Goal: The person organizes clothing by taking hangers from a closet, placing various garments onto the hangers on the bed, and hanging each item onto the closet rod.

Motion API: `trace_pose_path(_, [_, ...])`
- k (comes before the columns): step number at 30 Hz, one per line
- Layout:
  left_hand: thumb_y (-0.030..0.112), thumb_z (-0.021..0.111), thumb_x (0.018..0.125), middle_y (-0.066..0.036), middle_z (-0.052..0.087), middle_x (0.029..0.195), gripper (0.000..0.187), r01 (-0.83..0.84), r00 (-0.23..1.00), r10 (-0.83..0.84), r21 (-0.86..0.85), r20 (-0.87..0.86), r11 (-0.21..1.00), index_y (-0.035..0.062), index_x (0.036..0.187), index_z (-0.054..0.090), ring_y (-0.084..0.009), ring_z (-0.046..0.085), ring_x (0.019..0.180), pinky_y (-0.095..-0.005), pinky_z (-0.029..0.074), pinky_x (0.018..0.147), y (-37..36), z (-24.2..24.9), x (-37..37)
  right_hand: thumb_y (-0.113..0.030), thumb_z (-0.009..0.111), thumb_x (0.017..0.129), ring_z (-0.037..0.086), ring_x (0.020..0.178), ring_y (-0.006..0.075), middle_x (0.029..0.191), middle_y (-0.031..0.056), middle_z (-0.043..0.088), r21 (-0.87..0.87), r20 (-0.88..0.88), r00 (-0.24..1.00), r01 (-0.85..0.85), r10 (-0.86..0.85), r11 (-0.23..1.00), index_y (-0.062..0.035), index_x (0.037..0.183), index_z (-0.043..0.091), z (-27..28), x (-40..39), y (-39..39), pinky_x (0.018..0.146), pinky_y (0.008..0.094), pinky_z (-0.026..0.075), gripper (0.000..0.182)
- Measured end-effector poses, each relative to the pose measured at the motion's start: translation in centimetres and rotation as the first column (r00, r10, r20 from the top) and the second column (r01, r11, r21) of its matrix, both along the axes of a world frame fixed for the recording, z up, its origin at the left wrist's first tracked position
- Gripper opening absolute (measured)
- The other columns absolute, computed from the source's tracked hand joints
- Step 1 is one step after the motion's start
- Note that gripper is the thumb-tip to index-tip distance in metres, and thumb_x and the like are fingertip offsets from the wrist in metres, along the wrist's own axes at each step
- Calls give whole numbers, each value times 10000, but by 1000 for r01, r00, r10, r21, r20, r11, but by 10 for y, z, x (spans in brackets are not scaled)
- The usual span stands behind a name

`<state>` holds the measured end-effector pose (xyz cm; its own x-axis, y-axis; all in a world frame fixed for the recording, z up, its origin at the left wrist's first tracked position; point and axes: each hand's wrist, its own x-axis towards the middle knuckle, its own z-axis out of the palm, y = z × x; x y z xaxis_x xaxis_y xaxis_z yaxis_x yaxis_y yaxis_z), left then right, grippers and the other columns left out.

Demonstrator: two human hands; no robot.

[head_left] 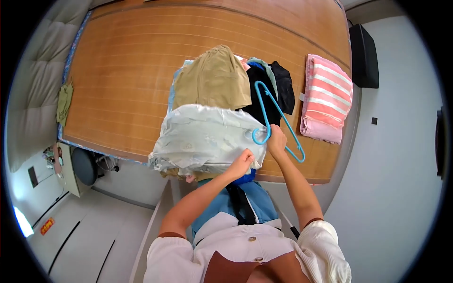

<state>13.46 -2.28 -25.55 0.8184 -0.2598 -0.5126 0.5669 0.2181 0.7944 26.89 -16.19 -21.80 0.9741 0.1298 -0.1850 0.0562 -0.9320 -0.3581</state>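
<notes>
A pale, faintly patterned garment [203, 139] lies spread over the near side of the clothes pile. At its lower right edge, my left hand [242, 163] is closed on the cloth. My right hand [277, 140] grips a light blue plastic clothes hanger [285, 121] around its neck, right beside the garment's right edge. The hanger's hook overlaps the pale cloth, and one hanger arm points away from me over dark clothing. Khaki trousers or shorts [212, 80] lie folded just beyond the pale garment.
Black clothing [257, 89] sits to the right of the khaki piece. A folded pink-and-white striped textile [326, 99] lies at the bed's right side. The bed has a brown mat [127, 75]. Olive cloth [64, 104] hangs at the left edge, near a dark round stool [85, 166].
</notes>
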Motion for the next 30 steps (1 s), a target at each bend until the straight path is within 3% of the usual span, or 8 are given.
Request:
trace_pose_path(3, [147, 564, 917, -140, 602, 920, 154, -46, 977, -58, 463, 207, 885, 35, 1022, 579, -305, 588, 873, -398, 466, 788, 17, 4, 31, -132, 548, 884, 596, 836, 436, 961, 168, 590, 38, 11, 997, 71, -72, 997, -70, 946, 585, -14, -7, -14, 683, 520, 474, 95])
trace_pose_path(7, [195, 678, 833, -109, 603, 1032, 245, -384, 831, -315, 883, 458, 270, 65, 1031, 614, -303, 549, 998, -429, 427, 888, 71, 7, 102, -166, 567, 929, 582, 885, 421, 988, 183, 597, 255, 91, 990, 82, -108, 964, -49, 1028, 601, -4, 8, 4, 729, 474, 476, 157])
trace_pose_path(14, [111, 633, 817, -113, 584, 962, 145, -138, 760, -613, 975, 217, 174, 73, 954, 610, -289, 554, 962, -429, 424, 855, 95, 7, 116, -174, 622, 897, 616, 839, 407, 899, 183, 643, 524, 116, 993, -46, -18, 851, -37, 978, 641, -7, 28, 58, 703, 455, 492, 160])
trace_pose_path(17, [100, 587, 827, -108, 570, 849, 57, -349, 710, -547, 896, 444, 274, 54, 860, 598, -296, 563, 810, -429, 447, 777, 85, -5, 95, -309, 703, 850, 653, 859, 388, 920, 189, 685, 461, -277, 958, 203, -77, 864, -57, 1068, 657, -17, 23, 87, 723, 417, 515, 337])
trace_pose_path(20, [76, 602, 753, -90, 559, 866, 112, -357, 745, -468, 876, 476, 323, 51, 863, 608, -289, 546, 826, -417, 444, 730, 82, 7, 81, -273, 719, 852, 671, 695, 275, 731, 142, 679, 610, -420, 907, 288, -7, 738, -50, 993, 677, -42, 10, 96, 640, 368, 512, 267])
trace_pose_path(23, [123, 629, 777, -74, 579, 866, 114, -399, 770, -391, 858, 504, 323, 68, 872, 596, -267, 570, 865, -412, 442, 788, 87, 19, 72, -344, 713, 880, 526, 613, 59, 668, -24, 574, 559, -699, 712, 481, 71, 675, -67, 838, 628, -5, 13, 89, 535, 250, 427, 293])
trace_pose_path(27, [160, 705, 761, -84, 581, 818, 195, -347, 796, -426, 901, 430, 261, 88, 911, 604, -271, 591, 866, -455, 420, 932, 100, 14, 68, -304, 701, 896, 450, 591, 38, 645, -59, 493, 677, -583, 810, 441, 63, 590, -103, 744, 580, -2, 4, 61, 510, 240, 353, 280])
trace_pose_path(30, [183, 715, 755, -79, 587, 814, 217, -188, 793, -557, 969, 247, 162, 95, 920, 606, -266, 593, 888, -473, 384, 1004, 122, 3, 60, -314, 698, 904, 418, 630, 47, 661, -65, 471, 598, -519, 854, 394, -38, 698, -70, 713, 565, 15, 10, 24, 559, 254, 363, 337])
